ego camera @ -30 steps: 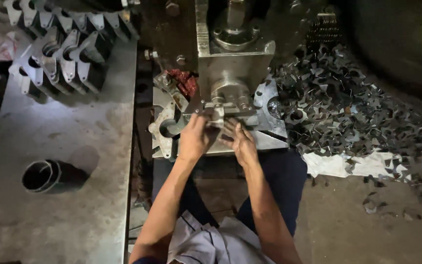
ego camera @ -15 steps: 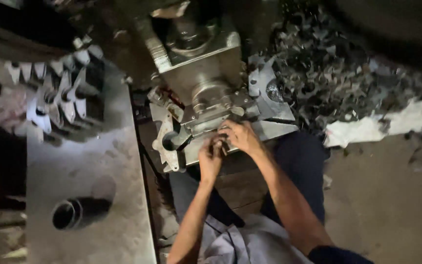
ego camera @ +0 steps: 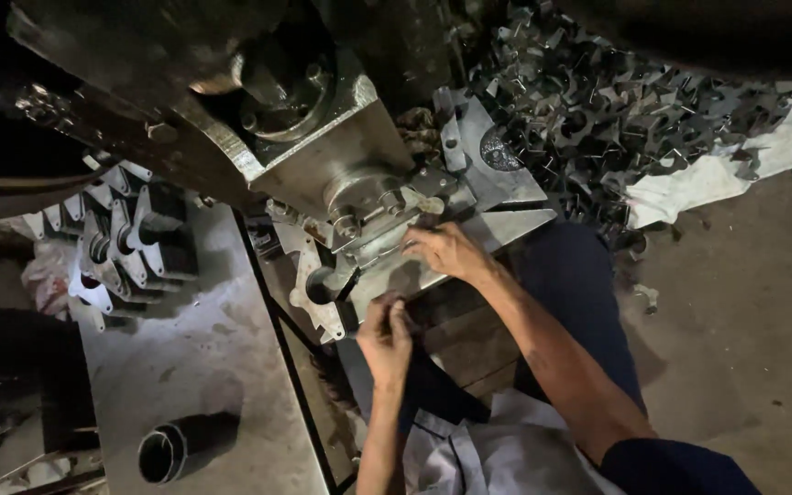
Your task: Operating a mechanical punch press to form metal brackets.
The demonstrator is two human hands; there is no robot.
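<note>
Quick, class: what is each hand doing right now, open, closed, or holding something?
Left hand: fingers pinched shut at the press bed edge; what they hold cannot be told.
Right hand: resting on the metal workpiece; grip cannot be told.

1. The scene is dim; the top and left edges sink into near black.
2. Light falls brightest on the press block (ego camera: 323, 156) and steel bench (ego camera: 203, 367).
3. The hands cast soft shadows on the plate (ego camera: 469, 234).
4. The scrap pile (ego camera: 616, 101) glints faintly; details stay slightly soft.
</note>
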